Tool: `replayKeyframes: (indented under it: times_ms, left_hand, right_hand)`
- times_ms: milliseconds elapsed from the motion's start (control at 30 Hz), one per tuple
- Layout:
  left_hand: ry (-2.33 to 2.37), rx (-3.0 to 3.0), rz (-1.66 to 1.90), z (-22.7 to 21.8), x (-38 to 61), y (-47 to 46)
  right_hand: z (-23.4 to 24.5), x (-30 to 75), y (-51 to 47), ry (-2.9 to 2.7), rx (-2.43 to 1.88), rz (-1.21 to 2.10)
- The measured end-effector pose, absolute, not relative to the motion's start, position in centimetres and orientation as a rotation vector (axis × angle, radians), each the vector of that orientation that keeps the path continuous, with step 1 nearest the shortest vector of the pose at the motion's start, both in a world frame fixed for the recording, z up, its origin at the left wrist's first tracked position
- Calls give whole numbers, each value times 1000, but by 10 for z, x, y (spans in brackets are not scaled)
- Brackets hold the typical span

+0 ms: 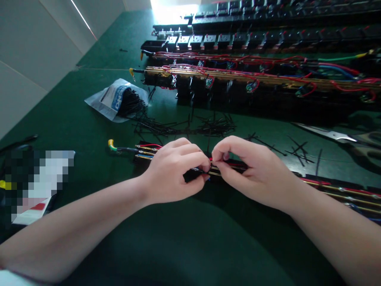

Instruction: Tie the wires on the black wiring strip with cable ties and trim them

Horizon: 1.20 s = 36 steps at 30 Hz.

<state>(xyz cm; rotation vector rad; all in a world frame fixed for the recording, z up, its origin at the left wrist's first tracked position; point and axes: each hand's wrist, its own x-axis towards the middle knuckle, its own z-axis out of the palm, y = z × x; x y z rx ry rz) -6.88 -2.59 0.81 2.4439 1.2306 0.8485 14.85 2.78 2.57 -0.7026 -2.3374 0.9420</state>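
Note:
My left hand (177, 171) is closed in a pinch over a long wired strip (333, 194) with brass bars and red and blue wires. Close beside it, my right hand (253, 171) also pinches, thumb against forefinger, at the same strip. The fingers hide whatever small thing is between them. A thin dark strand rises from the strip in the gap between the hands. At the strip's left end, a cable with a yellow tip (111, 145) sticks out. Loose black cable ties (216, 126) lie just behind the hands.
An opened plastic bag (108, 99) spills cable ties on the green table (98, 182). Scissors (342, 136) lie at the right. More wired strips (226, 73) and black socket housings (208, 39) run across the back. A partly blurred pale packet (44, 186) is at the left.

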Motion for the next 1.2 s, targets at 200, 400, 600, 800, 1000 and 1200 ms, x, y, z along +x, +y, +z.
replayKeyframes:
  times_ms: [200,400,600,800,1000,1200]
  left_hand:
    - [1077,2642,1151,-1,-71,-28]
    - [1051,2696,1172,0,-72,-30]
    - [1033,2759,1206,3,-71,-32]
    - [968,2876,1194,7,-70,-34]
    - [917,3014,1168,11,-68,-36]
    - [833,3120,1133,13,-70,-35]
  right_hand:
    - [25,143,22,-2477,-604,825]
    - [19,142,23,-2542,-459,651]
    - [14,141,26,-2555,-453,567]
    - [14,142,24,-2558,-487,589]
    - [12,142,24,-2561,-518,580]
    - [12,141,23,-2582,-547,571]
